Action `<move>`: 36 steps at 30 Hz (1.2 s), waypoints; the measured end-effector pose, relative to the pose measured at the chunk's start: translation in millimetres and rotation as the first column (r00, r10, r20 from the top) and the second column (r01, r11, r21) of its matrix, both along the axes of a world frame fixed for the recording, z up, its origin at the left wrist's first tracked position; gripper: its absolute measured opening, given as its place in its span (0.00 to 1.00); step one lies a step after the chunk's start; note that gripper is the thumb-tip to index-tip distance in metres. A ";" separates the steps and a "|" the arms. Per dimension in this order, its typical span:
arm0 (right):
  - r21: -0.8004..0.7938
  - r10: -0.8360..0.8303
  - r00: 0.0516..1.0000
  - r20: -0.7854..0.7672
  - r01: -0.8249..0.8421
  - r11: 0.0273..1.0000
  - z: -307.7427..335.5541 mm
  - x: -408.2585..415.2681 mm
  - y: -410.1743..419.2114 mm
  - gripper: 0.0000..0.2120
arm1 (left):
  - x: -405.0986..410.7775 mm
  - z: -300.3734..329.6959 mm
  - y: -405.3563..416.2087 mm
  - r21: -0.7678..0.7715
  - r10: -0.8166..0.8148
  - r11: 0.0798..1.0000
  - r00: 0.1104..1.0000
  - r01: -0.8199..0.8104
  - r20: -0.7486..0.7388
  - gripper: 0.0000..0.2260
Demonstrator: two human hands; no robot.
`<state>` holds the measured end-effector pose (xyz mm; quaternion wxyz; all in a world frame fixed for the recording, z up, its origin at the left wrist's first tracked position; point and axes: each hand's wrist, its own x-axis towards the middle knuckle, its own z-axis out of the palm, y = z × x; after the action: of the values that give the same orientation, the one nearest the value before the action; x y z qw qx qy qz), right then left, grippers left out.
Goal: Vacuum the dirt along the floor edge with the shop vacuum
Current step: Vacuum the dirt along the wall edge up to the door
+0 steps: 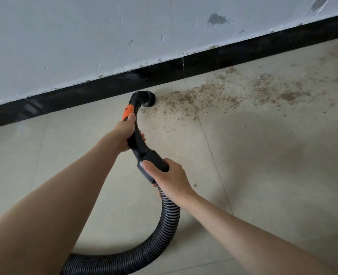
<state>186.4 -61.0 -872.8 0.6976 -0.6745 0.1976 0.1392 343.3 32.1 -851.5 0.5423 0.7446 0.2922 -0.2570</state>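
The black nozzle (149,98) of the vacuum wand sits low at the foot of the black baseboard (104,90), its mouth turned toward the brown dirt (213,94); whether it actually touches the tile cannot be made out, and the opening itself is hidden on the far side. The dirt begins just beside the nozzle and spreads away from it along the baseboard, thinning into scattered specks on the floor (273,165) and fading toward the frame's right edge.

Back from the nozzle, the curved wand (137,135) carries an orange band (128,112). The left hand (124,133) is wrapped around the wand just behind that band, thumb lying up toward the orange, fingertips (142,135) showing round the other side; the wand runs through its palm, so part of the tube is hidden there. Farther from the nozzle, the right hand (169,178) is clenched over the wide black cuff (153,161) where the ribbed hose (164,221) joins, thumb laid across the cuff's top; its fingers curl underneath and are mostly out of sight.

The hose loops down and away from the cuff, passes behind the left forearm and is cut off at the bottom of the frame; the vacuum body itself is not in view. Above the baseboard, the white wall (84,36) shows scuffs and chipped patches.
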 end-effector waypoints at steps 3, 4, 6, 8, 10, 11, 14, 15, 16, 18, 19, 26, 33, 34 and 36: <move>0.004 -0.050 0.999 -0.016 0.050 0.999 -2.5 -3.5 -9.2 0.16 | -0.5 -1.7 -15.3 -0.017 -0.032 0.999 0.999 0.032 0.014 0.16; 0.001 -0.064 0.998 -0.021 0.064 0.998 -3.8 -4.6 -13.0 0.16 | -1.3 -2.3 -21.4 -0.022 -0.041 0.999 0.999 0.042 0.016 0.16; -0.010 -0.097 0.995 -0.024 0.097 0.995 -6.5 -6.9 -21.6 0.16 | -2.9 -3.3 -35.2 -0.025 -0.063 0.998 0.998 0.064 0.028 0.16; -0.019 -0.127 0.992 -0.024 0.127 0.992 -8.8 -9.3 -31.3 0.15 | -3.7 -4.0 -50.7 -0.032 -0.085 0.996 0.995 0.087 0.046 0.15; -0.022 -0.154 0.988 -0.025 0.153 0.988 -10.7 -10.7 -41.4 0.15 | -3.4 -4.4 -66.4 -0.043 -0.107 0.993 0.992 0.109 0.060 0.13; -0.019 -0.170 0.985 -0.030 0.169 0.985 -11.2 -11.3 -46.5 0.15 | -3.1 -4.6 -74.2 -0.040 -0.117 0.992 0.991 0.119 0.062 0.12; -0.003 -0.237 0.970 -0.046 0.238 0.971 -14.8 -11.3 -61.2 0.15 | -2.8 -4.7 -97.2 -0.024 -0.155 0.987 0.986 0.157 0.061 0.13; 0.003 -0.256 0.965 -0.051 0.256 0.967 -15.7 -11.2 -65.8 0.15 | -2.8 -4.9 -104.4 -0.019 -0.170 0.985 0.983 0.172 0.062 0.13; 0.010 -0.272 0.961 -0.052 0.273 0.962 -17.0 -10.9 -70.2 0.15 | -2.5 -5.2 -111.5 -0.017 -0.183 0.983 0.981 0.185 0.064 0.14; 0.007 -0.297 0.953 -0.051 0.298 0.955 -18.8 -10.0 -78.2 0.15 | -1.1 -7.3 -123.7 -0.022 -0.196 0.980 0.978 0.198 0.075 0.14; -0.006 -0.307 0.950 -0.050 0.307 0.952 -19.5 -9.6 -82.2 0.16 | -0.6 -8.2 -129.2 -0.026 -0.202 0.978 0.976 0.205 0.078 0.14; -0.063 -0.358 0.933 -0.019 0.356 0.932 -25.2 -5.2 -106.7 0.14 | 4.6 -10.8 -163.1 -0.044 -0.275 0.959 0.958 0.279 0.083 0.19; -0.058 -0.287 0.958 -0.009 0.286 0.957 -27.8 3.4 -97.4 0.12 | 12.9 -14.1 -148.2 -0.012 -0.254 0.967 0.963 0.256 0.084 0.19; -0.063 -0.259 0.966 -0.005 0.259 0.964 -27.8 5.7 -92.9 0.12 | 14.8 -14.0 -140.7 -0.001 -0.239 0.971 0.967 0.240 0.084 0.19; -0.074 -0.189 0.982 -0.003 0.188 0.979 -26.2 11.9 -83.0 0.13 | 18.6 -13.7 -121.0 0.022 -0.194 0.981 0.978 0.193 0.081 0.18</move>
<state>198.2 -144.0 -899.0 0.6814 -0.6773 0.2690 0.0684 361.9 -88.9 -865.1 0.5209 0.7834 0.1974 -0.2756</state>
